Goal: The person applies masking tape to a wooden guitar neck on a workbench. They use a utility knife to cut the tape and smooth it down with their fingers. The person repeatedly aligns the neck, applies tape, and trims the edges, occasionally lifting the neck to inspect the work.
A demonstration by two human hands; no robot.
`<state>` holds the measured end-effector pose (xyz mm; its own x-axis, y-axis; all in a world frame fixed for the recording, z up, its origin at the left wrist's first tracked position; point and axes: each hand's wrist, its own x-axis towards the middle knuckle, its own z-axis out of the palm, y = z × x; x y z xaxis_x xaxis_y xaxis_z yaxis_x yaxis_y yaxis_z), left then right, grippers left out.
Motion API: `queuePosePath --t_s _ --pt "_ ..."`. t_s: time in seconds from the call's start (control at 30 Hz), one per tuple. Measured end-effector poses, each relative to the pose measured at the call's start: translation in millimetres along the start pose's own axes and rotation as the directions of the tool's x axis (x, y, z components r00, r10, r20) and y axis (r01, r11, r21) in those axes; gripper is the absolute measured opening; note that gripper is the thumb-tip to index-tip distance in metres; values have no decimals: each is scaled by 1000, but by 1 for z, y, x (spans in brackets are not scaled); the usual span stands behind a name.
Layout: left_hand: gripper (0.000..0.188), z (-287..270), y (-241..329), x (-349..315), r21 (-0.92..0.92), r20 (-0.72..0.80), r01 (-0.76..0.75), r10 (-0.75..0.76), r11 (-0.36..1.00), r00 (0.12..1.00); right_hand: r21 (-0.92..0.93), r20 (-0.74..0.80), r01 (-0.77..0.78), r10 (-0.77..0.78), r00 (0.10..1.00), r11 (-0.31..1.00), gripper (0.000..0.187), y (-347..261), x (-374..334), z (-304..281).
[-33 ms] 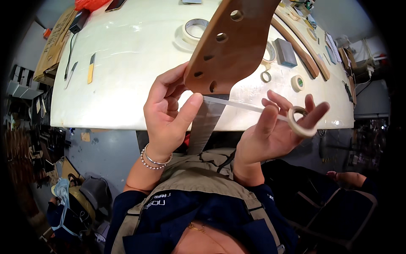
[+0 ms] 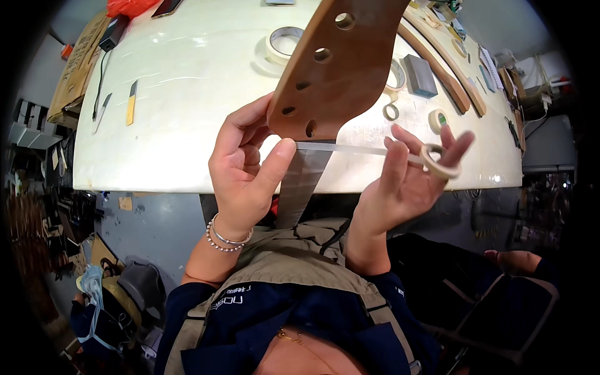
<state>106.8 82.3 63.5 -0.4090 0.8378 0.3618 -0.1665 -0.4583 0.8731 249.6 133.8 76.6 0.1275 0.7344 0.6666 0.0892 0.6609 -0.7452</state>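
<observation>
The brown wooden board [image 2: 340, 94] runs out past the top edge; it hides a fingertip of the left hand [image 2: 240, 165] and part of a tape roll [image 2: 402, 76]. The small roll [image 2: 445, 172] on the right hand [image 2: 400, 194] is motion-blurred. The red bag [image 2: 128, 7] is cut off above.
</observation>
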Motion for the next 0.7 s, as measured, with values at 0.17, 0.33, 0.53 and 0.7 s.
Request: queuePosePath --t_s 0.17,0.33,0.53,0.7 --pt "47 -1 0 -1 21 2 -1 1 1000 1000 91 -50 -74 79 996 993 76 10 -1 -1" --pt "47 -3 0 -2 34 12 1 -1 999 1000 27 -21 -41 42 999 999 78 11 -1 -1" --pt "50 0 -1 -2 27 -9 -2 2 1000 1000 -60 3 -46 46 999 997 79 16 -3 -2" --pt "57 24 2 7 266 -40 -153 170 952 985 16 -8 -83 83 996 996 79 21 -8 3"
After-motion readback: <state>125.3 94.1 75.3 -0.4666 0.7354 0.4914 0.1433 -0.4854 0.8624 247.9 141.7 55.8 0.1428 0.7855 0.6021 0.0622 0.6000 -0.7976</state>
